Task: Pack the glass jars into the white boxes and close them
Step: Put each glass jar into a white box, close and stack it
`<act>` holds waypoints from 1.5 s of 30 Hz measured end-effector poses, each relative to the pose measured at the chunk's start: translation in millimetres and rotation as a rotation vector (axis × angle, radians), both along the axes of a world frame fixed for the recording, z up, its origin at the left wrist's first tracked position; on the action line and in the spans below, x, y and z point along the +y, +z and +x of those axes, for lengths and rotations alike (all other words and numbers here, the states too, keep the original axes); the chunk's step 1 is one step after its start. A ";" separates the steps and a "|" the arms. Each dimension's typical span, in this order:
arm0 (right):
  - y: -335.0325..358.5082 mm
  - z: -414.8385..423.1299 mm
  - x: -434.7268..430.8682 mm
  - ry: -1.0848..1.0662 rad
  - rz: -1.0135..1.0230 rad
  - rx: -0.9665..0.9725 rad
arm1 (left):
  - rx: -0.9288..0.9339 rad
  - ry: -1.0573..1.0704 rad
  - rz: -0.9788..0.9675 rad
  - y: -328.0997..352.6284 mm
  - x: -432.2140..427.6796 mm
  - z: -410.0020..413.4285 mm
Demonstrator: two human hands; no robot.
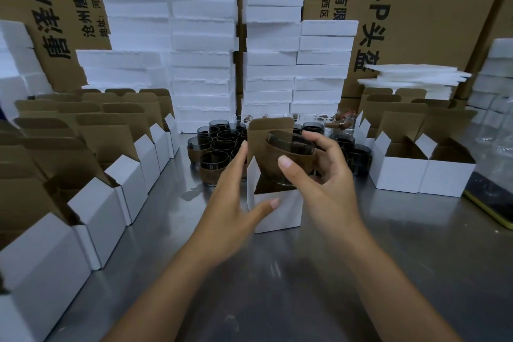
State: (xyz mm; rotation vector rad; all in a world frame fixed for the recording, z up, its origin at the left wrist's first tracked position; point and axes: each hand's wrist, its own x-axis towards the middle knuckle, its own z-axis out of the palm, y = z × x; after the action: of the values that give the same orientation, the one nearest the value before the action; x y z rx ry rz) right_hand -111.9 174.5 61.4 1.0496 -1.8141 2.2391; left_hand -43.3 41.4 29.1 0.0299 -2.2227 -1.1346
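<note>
The right hand [319,175] gripped a smoky glass jar [283,158], tilted, with its base right at the mouth of the open white box [280,214] mid-table. The left hand [230,203] just steadied the box's side, fingers straight, not clenched. More jars [219,147] sat right behind.

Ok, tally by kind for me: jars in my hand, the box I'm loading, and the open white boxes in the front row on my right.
glass jar, gripped in the right hand: 1
open white box under it, by the left hand: 1
open white boxes, front row on the right: 2
Total: 4
</note>
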 end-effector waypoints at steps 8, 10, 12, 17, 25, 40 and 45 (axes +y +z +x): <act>-5.4 1.0 -7.1 -0.028 -0.036 -0.006 | 0.022 0.125 0.258 -7.9 0.4 -14.3; -5.0 1.0 -7.9 -0.028 -0.015 0.015 | 0.015 0.079 0.289 -7.2 1.2 -16.0; -4.6 1.1 -8.2 -0.022 -0.001 0.032 | 0.010 0.039 0.279 -6.8 2.4 -17.6; -8.5 -1.0 -10.1 -0.013 0.010 0.050 | 0.008 0.003 0.258 -7.1 2.9 -19.4; -14.9 -7.3 -10.0 -0.080 -0.023 0.002 | -0.038 0.017 0.280 -7.9 0.8 -18.7; -17.4 -4.6 -7.0 -0.255 0.362 0.319 | -0.015 -0.101 0.345 -7.5 -3.7 -14.0; -17.4 -8.3 -2.1 -0.254 0.562 0.464 | -0.038 -0.123 0.364 -9.3 -7.4 -14.9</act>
State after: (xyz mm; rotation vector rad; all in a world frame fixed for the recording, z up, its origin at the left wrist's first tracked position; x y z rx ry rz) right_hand -120.2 172.4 44.0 1.1936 -2.2266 1.2302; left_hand -58.2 34.1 19.8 0.0674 -2.0447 -1.6064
